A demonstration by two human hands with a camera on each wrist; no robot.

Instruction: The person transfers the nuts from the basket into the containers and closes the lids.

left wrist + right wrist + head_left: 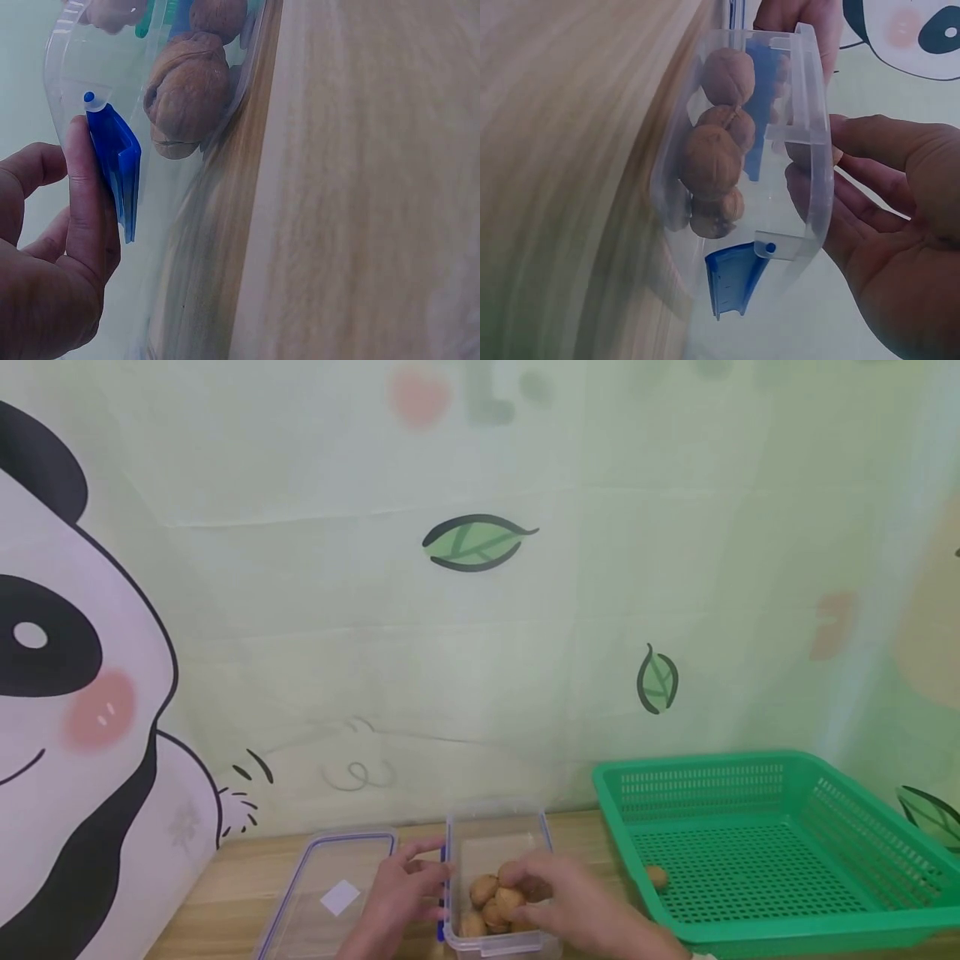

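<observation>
Nothing properly readable here, folks
Blurry grey shape point(482, 402) up top on the backdrop point(300, 577) is kinda L-like, too fuzzy to call; can't make out writing on the lid's point(352, 836) white sticker point(341, 897).

A wooden tabletop point(225, 893) carries everything here, pale brown with streaky grain running along it. Directly on it, toward the left, a transparent lid point(330, 864) lies flat, edged with a blue seal and bearing a white square label point(341, 897); the lower border of the head view cuts it off. Just beside the lid stands a clear plastic storage box point(491, 852), upright and uncovered, its blue clips point(124, 172) hanging down at the sides. Farther right rests a wide green plastic basket point(810, 932) with perforated walls and floor.
</observation>
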